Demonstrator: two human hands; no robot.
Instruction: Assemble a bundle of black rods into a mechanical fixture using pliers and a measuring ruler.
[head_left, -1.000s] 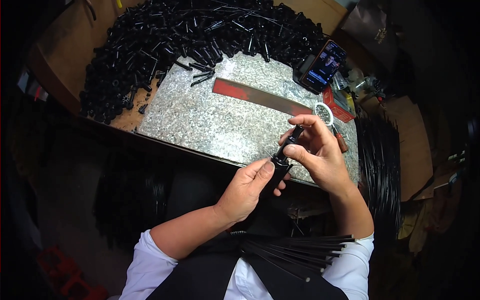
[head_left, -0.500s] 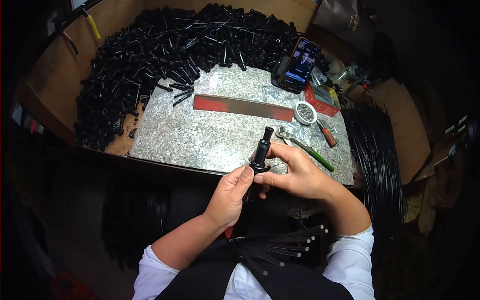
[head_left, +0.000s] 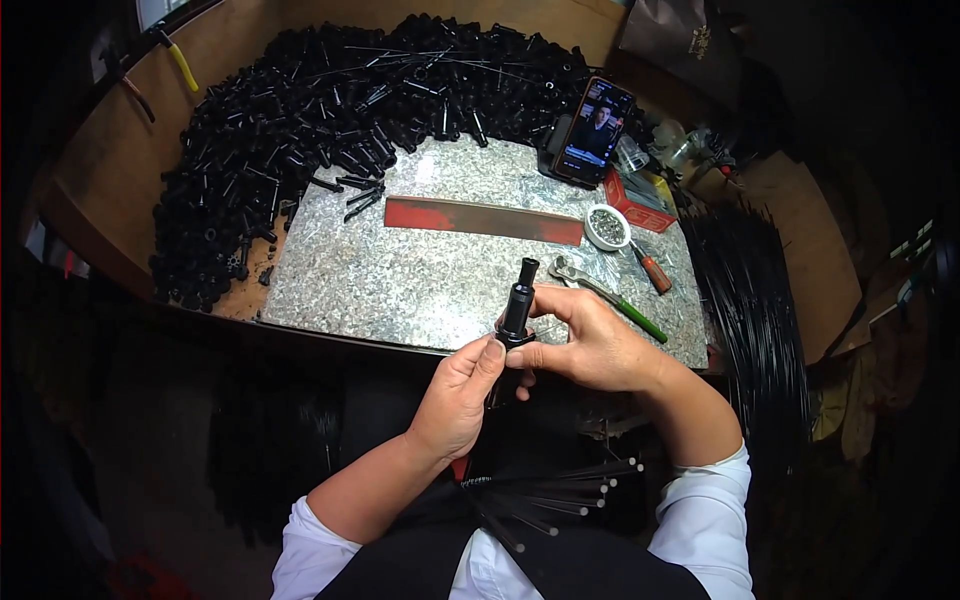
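A table (head_left: 420, 300) with a speckled grey top carries a heaped pile of small black parts (head_left: 310, 110) along its far and left sides; a few slender black pieces (head_left: 363, 197) lie at the pile's near edge. Across the middle rests a flat bar (head_left: 480, 220), partly red. To its right stand a white bowl (head_left: 607, 229) of small metallic bits, a red box (head_left: 640, 203) and, farther back, a propped phone (head_left: 590, 140) with its screen lit. A screwdriver (head_left: 655, 273) lies near the bowl; green-handled pliers (head_left: 635, 318) lie just beyond the right hand (head_left: 605, 345), nearest in its way. A bundle of long black rods (head_left: 755, 310) flanks the table's right side.

The black tubular piece (head_left: 518, 308) is held upright, slightly tilted, at the table's near edge. The left hand (head_left: 460, 393) is closed around its lower part, thumb uppermost. The right hand is half curled, thumb tip at the piece's collar, fingers passing behind; whether they pinch it is hidden.
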